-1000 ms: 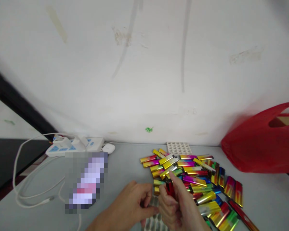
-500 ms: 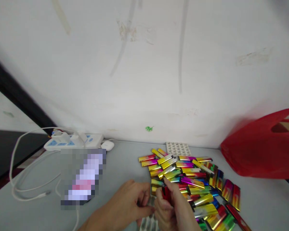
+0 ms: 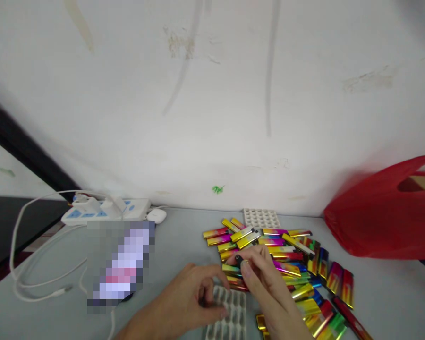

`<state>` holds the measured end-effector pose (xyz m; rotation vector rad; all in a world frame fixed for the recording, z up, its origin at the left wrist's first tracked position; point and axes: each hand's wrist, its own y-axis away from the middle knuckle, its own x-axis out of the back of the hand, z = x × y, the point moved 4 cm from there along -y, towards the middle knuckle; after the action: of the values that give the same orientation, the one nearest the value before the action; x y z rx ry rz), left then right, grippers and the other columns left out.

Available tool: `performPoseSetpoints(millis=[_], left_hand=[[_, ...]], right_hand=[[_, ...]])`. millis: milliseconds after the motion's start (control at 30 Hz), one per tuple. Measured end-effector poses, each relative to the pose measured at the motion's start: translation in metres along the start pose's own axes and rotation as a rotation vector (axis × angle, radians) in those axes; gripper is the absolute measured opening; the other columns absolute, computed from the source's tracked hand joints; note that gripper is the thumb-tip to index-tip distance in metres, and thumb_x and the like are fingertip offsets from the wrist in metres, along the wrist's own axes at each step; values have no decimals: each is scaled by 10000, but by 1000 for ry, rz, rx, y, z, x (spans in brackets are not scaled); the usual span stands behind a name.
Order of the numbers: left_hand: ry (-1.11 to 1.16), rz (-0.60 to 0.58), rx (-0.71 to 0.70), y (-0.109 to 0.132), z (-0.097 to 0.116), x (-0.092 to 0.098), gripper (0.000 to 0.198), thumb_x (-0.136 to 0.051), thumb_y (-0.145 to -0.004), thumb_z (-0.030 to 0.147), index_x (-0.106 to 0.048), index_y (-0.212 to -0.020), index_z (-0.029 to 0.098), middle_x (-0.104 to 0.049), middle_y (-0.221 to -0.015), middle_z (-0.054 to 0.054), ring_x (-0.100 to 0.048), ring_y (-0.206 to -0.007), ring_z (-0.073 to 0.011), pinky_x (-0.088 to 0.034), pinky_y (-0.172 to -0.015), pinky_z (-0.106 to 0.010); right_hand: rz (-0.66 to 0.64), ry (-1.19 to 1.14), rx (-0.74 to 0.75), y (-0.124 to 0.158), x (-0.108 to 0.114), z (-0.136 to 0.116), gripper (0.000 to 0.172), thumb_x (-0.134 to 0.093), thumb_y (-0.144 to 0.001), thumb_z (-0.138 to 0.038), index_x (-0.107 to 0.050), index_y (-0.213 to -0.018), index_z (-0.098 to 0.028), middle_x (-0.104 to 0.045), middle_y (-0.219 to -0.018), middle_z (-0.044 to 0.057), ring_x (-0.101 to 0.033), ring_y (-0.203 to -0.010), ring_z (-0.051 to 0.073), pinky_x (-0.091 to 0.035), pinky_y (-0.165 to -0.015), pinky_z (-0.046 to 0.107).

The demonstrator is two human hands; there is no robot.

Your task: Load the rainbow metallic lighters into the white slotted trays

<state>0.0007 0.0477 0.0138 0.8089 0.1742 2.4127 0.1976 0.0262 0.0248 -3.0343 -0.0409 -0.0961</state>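
My right hand is closed over the pile, pinching a lighter between thumb and fingers. Only its black end shows; the rest is hidden by the fingers. My left hand is curved beside a pale tray with rows of hollows, thumb and forefinger apart over its left side. Nothing shows between these fingers. Many shiny foil-coloured lighters, mostly gold, red, purple and green, lie heaped around and beyond my right hand.
A second pale tray rests against the wall behind the heap. To the right stands a red bag. On the left lie a blurred-out phone, a power strip and a loose white cable.
My right hand has lifted up and away from the near tray, turning the lighter so its black end shows. More of the tray is uncovered. My left hand has barely shifted.
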Motion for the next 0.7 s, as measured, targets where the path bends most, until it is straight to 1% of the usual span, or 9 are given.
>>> performPoseSetpoints(millis=[67, 133, 233, 333, 433, 567, 700], left_hand=[[42, -20, -10, 0, -1, 1, 428, -956, -779, 399, -766, -1135, 255, -600, -672, 106, -575, -714, -173, -402, -753, -267], [64, -33, -4, -1, -3, 2, 496, -992, -745, 425, -750, -1140, 248, -600, -667, 110, -571, -710, -171, -395, -734, -264], [67, -46, 19, -1, -5, 2, 483, -999, -741, 430, -742, -1103, 238, -625, -688, 105, -574, -709, -168, -396, -730, -268], [63, -47, 27, -2, -8, 2, 481, -994, -740, 465, -726, -1061, 228, -650, -717, 93, -591, -733, -175, -406, -733, -273], [78, -46, 18, -3, -12, 1, 516, -1001, -724, 489, -710, -1063, 230, -652, -733, 92, -599, -742, -174, -412, -723, -272], [104, -54, 13, -4, -12, 0, 542, -1008, -714, 497, -680, -1054, 231, -661, -730, 95, -601, -739, -169, -415, -721, -270], [98, -59, 10, -3, -4, 2, 465, -980, -754, 481, -689, -1007, 221, -673, -762, 83, -610, -753, -163, -411, -714, -263]], right_hand=[[-22, 132, 109, -1, 4, 0, 304, -625, -1097, -554, -776, -1196, -309, -698, -1151, 62, -651, -1103, 270, -550, -962, 358], [-63, 249, 172, -1, 6, 0, 265, -609, -1117, -486, -755, -1230, -296, -720, -1129, 64, -671, -1064, 266, -555, -934, 361], [-168, 379, 195, -2, 3, -1, 186, -634, -1113, -409, -750, -1181, -281, -750, -1056, 47, -679, -978, 248, -544, -861, 344], [-250, 447, 234, -2, -2, -3, 114, -702, -1074, -341, -753, -1164, -293, -757, -1015, 31, -670, -969, 249, -532, -827, 333], [-263, 498, 304, -2, -4, -4, 130, -743, -1043, -288, -735, -1172, -306, -745, -955, 9, -663, -910, 241, -514, -812, 335], [-281, 507, 426, -2, -8, -6, 115, -723, -1060, -258, -688, -1164, -291, -722, -889, -23, -670, -818, 216, -484, -850, 361], [-264, 540, 499, -1, -14, -10, 89, -730, -1059, -272, -675, -1128, -270, -709, -865, -23, -671, -794, 214, -465, -793, 348]])
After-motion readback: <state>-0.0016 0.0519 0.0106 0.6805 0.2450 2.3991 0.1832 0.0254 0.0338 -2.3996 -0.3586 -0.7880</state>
